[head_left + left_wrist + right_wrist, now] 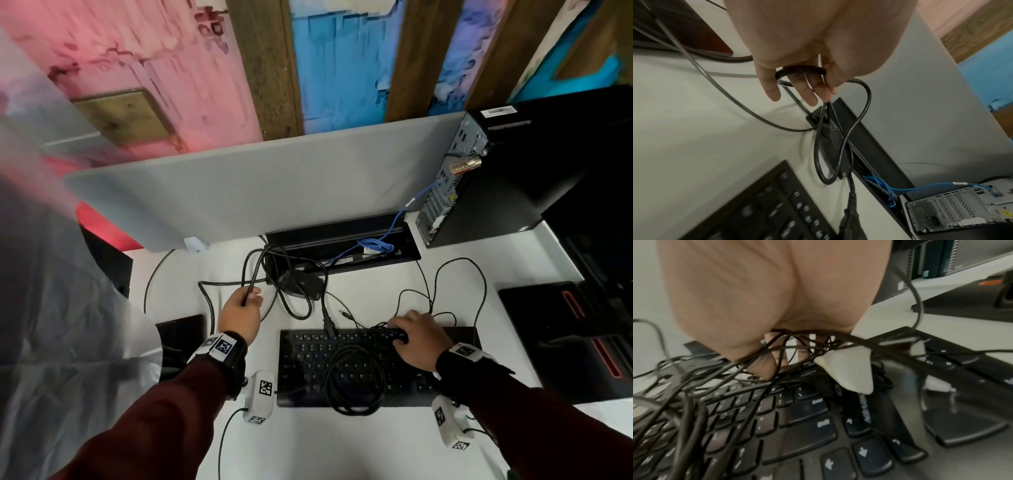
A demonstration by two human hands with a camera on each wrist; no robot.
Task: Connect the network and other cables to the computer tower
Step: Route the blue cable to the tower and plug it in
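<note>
From the head view, my left hand (241, 317) grips a thick black cable (253, 270) above the white desk (342, 445), left of the keyboard (308, 370). My right hand (419, 337) sits on the keyboard's upper right part, fingers curled into a tangle of thin black wires (442, 298). The tower (496, 178) stands at the desk's far right, its rear panel turned toward me, and a blue cable (397, 219) runs from that panel down into the black cable tray (342, 240) by the grey divider (257, 192).

On the left wrist view, the fingers (809, 91) curl round the cable (861, 113), which hangs in loops over the tray (875, 146). The blue cable (920, 186) reaches the tower's (962, 211) panel at the lower right.

On the right wrist view, the hand (756, 296) closes round a bunch of wires (760, 356) just above the keys (797, 426). A white piece (849, 369) sits among the wires; I cannot tell what it is.
</note>
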